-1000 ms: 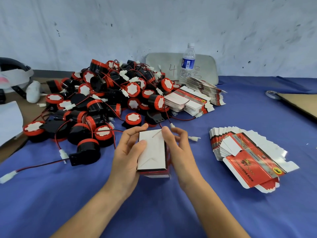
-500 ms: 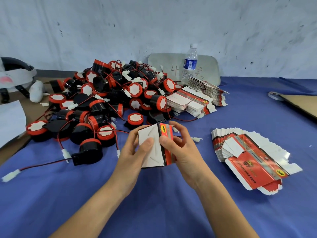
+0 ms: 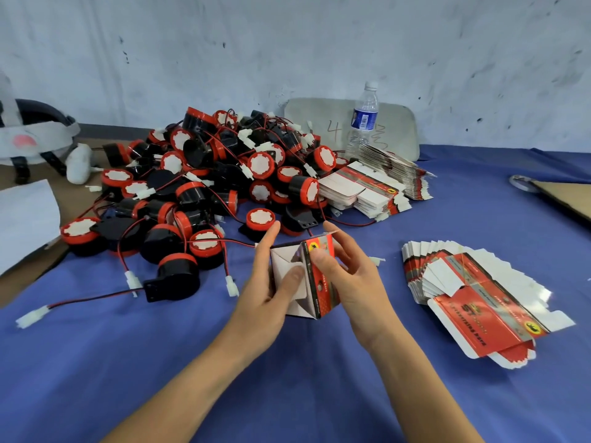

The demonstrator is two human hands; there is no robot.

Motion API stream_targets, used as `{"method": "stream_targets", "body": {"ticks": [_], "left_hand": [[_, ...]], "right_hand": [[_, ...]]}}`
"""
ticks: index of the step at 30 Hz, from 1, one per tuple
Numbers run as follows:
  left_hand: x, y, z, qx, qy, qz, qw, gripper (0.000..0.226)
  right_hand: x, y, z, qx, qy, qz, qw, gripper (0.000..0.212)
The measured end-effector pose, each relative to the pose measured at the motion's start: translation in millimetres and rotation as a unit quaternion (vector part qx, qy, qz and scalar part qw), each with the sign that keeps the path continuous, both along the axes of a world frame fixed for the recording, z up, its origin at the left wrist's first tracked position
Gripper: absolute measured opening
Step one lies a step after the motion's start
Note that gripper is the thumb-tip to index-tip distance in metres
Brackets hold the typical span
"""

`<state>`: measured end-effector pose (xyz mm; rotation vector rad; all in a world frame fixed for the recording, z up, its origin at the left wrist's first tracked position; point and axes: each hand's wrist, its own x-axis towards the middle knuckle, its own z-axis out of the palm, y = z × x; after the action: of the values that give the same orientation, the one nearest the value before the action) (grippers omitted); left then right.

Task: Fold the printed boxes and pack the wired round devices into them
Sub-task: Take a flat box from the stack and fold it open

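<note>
box [image 3: 315, 276] held above table [image 3: 319, 394], both my hands gripping it | left hand [image 3: 271, 282] thumb presses white flaps shut | right hand [image 3: 348, 279] steadies red side | devices [image 3: 204, 187] heaped beyond, within reach

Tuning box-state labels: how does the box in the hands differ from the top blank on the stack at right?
The box in the hands is opened into a three-dimensional shape; the top blank lies flat. The box is held off the blue cloth by the left hand and right hand; the blank rests untouched on its stack. The box shows white flaps folded in at one end; the blank's flaps spread outward. Both share red print and a yellow emblem.
</note>
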<state>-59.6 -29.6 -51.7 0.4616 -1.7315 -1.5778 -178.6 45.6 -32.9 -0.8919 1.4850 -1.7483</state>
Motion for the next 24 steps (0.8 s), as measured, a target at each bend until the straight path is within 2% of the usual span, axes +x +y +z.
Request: {"method": "stream_targets", "body": {"ticks": [3, 8, 14, 16, 18, 21, 22, 24], "left_hand": [[-1, 4, 0, -0.018, 0.002, -0.003, 1.0, 0.067], [-1, 3, 0, -0.052, 0.007, 0.029, 0.998, 0.075], [-2, 6, -1, -0.076, 0.012, 0.042, 0.996, 0.067], [-1, 6, 2, -0.04, 0.027, 0.015, 0.999, 0.069], [2, 7, 5, 0.034, 0.043, -0.012, 0.998, 0.07], [2, 5, 9, 0.148, 0.074, -0.051, 0.985, 0.087], [2, 4, 11, 0.185, 0.087, -0.062, 0.977, 0.093], [3, 1, 16, 0.246, 0.11, -0.083, 0.959, 0.101]], "right_hand": [[-1, -1, 0, 0.004, -0.007, -0.004, 1.0, 0.083], [4, -4, -3, 0.012, -0.011, 0.018, 1.0, 0.073], [5, -5, -4, 0.019, -0.006, 0.027, 0.999, 0.076], [3, -5, -7, 0.017, 0.004, 0.025, 1.0, 0.07], [2, -5, -7, 0.021, -0.001, 0.022, 1.0, 0.068], [2, -4, -6, 0.03, -0.012, 0.021, 0.999, 0.068], [2, -2, -6, 0.03, -0.01, 0.022, 0.999, 0.06], [1, -1, -10, 0.028, 0.004, 0.02, 0.999, 0.028]]}}
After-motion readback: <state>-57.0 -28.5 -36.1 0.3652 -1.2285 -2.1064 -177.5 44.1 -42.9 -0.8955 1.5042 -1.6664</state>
